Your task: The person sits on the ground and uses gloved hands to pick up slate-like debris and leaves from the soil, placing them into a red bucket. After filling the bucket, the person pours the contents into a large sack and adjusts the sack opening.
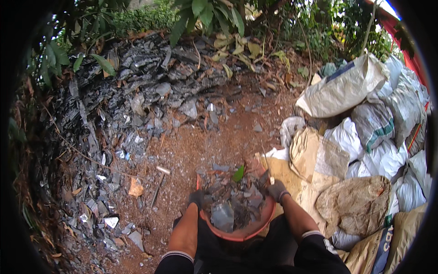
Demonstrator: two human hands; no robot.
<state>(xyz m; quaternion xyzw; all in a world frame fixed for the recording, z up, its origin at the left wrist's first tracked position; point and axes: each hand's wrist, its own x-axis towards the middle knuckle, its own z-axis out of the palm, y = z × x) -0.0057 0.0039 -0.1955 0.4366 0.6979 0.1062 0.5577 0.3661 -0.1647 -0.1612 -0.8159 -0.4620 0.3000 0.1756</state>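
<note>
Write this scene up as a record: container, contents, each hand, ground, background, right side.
Container: red basin
Contents: dark flat shards, green leaf
Left: gloved left hand at left rim
Right: gloved right hand at right rim, beside pale-handled tool; grip unclear
Ground: hammer
Background: shard heap
Right side: piled sacks

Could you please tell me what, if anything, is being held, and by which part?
The red basin, by its rim: left hand on the left side, right hand on the right. Whether the thin tool is also held cannot be told.
</note>
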